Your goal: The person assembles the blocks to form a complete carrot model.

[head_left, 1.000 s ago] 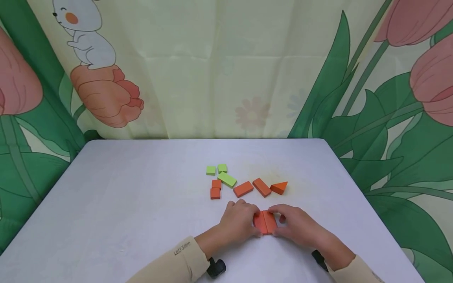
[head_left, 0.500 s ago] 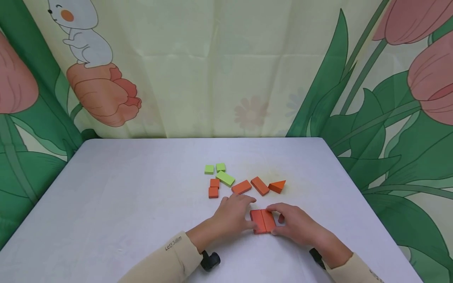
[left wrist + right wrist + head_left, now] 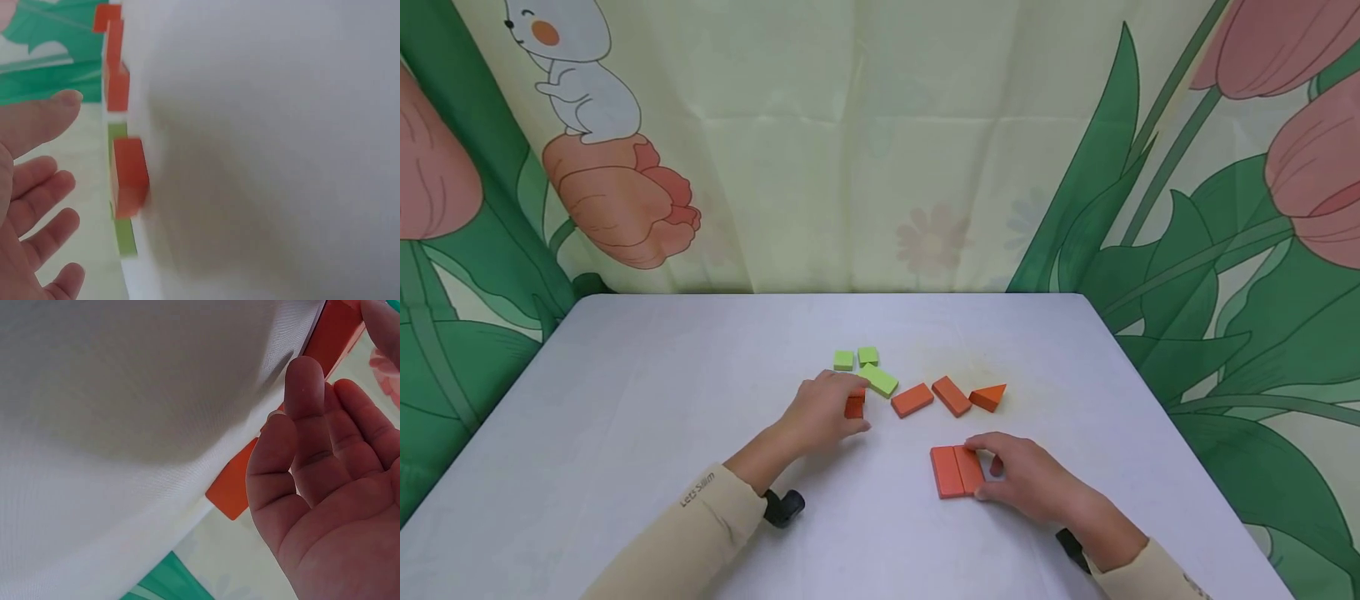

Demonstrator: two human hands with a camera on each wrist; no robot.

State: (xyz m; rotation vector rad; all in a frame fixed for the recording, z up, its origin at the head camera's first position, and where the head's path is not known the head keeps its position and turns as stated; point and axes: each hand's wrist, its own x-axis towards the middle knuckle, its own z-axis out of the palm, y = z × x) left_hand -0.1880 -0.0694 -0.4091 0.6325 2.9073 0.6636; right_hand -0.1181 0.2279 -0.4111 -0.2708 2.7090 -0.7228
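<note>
My left hand (image 3: 823, 410), fingers spread, is held around two small orange blocks (image 3: 853, 407) that stand one behind the other. In the left wrist view the thumb and fingertips stay a little apart from these orange blocks (image 3: 130, 175). My right hand (image 3: 1033, 475) pinches the ends of a flat orange rectangular block (image 3: 967, 468) between thumb and index finger. A second orange rectangular block (image 3: 947, 472) lies flush against its left side. In the right wrist view the pinched block (image 3: 331, 337) shows near the thumb, the other fingers loosely bent.
Behind the hands lie a green rectangular block (image 3: 880, 381) and two small green blocks (image 3: 843, 360). Two more orange rectangular blocks (image 3: 912, 400) and an orange triangular block (image 3: 988, 397) sit to the right. A white-covered table (image 3: 700, 358) bears everything, before a printed curtain (image 3: 790, 167).
My left hand has let go of the left rectangular block and moved left and away from me, to the two small orange blocks. The right hand has stayed in place.
</note>
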